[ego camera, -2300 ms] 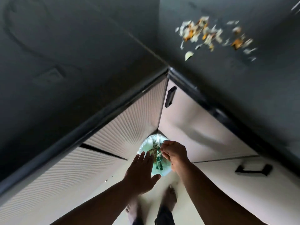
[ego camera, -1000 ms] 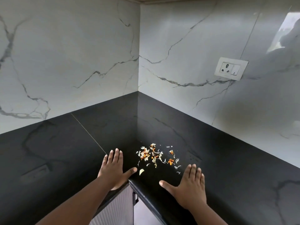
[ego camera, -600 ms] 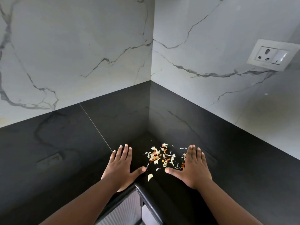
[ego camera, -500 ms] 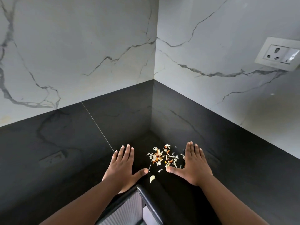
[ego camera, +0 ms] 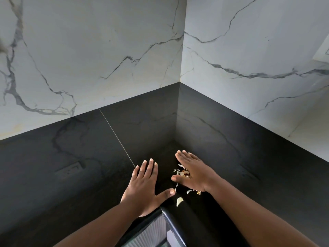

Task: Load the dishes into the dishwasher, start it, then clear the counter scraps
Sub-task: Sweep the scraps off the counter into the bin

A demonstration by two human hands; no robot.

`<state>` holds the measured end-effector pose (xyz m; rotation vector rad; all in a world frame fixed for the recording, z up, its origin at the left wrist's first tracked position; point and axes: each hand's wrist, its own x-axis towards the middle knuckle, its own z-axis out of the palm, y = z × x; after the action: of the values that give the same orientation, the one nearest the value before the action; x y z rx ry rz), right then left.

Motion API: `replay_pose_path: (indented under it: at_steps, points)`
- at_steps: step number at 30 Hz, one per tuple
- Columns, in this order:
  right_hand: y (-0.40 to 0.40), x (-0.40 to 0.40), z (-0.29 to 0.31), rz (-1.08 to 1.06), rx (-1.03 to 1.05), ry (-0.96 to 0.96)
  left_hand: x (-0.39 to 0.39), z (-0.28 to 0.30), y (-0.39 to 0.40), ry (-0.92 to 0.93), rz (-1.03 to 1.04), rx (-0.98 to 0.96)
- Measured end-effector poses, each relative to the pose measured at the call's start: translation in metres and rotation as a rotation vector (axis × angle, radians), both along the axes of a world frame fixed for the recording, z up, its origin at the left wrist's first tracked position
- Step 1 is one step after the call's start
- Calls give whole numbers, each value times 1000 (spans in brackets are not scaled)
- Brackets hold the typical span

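Nearest the camera, a ribbed cabinet front [ego camera: 153, 232] is seen below the rounded edge of the black counter [ego camera: 71, 157], cut off by the frame's lower border. Just past that edge the left hand [ego camera: 144, 186] is laid flat on the counter, fingers straight and close together, thumb spread toward the scraps [ego camera: 181, 172]. The right hand [ego camera: 194, 172] is held open, fingers straight and tilted on its edge, and has been swept leftward over the pile since half a second ago, when it lay flat beside the scraps. The pile has thereby been crowded toward the left hand and the counter's inner corner edge; it is judged that the scraps are being gathered for removal, the last part of the task.

Much of the pile is now hidden under the right palm; only a few pale and orange bits show by the thumb, with one larger pale piece [ego camera: 179, 201] lying loose near the edge. Whether anything is pinched cannot be told. Farther back, the marbled wall [ego camera: 89, 59] is seen, and a socket plate [ego camera: 323, 52] is cut off at the right border.
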<state>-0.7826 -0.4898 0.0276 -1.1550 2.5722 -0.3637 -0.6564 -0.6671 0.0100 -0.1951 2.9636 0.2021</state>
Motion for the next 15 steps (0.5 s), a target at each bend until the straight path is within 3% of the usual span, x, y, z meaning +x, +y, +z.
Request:
replay_pose_path:
  at_steps: [7, 15]
  points:
    - [8, 15, -12, 232, -125, -38, 1, 0, -1, 0, -4, 11]
    - [31, 31, -7, 194, -304, -262, 0, -4, -2, 6, 5, 18]
